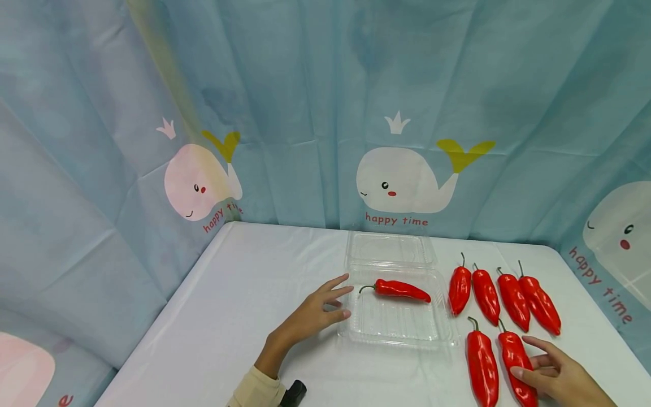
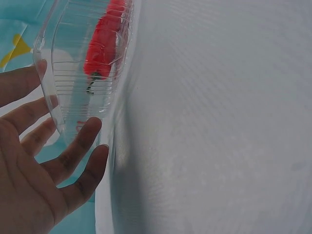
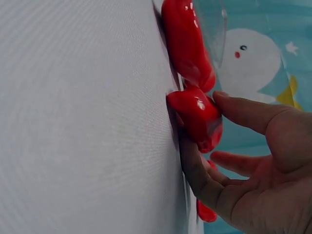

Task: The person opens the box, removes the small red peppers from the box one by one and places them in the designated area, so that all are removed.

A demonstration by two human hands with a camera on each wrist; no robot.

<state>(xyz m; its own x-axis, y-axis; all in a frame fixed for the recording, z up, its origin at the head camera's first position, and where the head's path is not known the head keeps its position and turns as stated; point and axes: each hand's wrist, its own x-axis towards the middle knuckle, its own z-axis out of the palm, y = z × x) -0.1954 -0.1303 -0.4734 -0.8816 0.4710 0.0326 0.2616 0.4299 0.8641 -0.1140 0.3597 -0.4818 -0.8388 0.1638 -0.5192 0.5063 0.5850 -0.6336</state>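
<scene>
A clear plastic clamshell box (image 1: 394,330) stands with its lid (image 1: 390,250) folded back. One red chili pepper (image 1: 404,289) lies across its base, green stem to the left. My left hand (image 1: 307,319) is at the box's left side, fingers spread; in the left wrist view its fingertips (image 2: 43,67) appear at or against the clear wall. At the lower right, my right hand (image 1: 561,376) has thumb and fingers on either side of another red chili pepper (image 1: 515,356), also seen in the right wrist view (image 3: 197,117). That pepper rests on the table.
Beside the gripped pepper lies one more red pepper (image 1: 482,364). Several red peppers (image 1: 486,295) form a row behind, right of the box. The white table (image 1: 203,333) meets a blue whale-print curtain (image 1: 300,113) at back and sides.
</scene>
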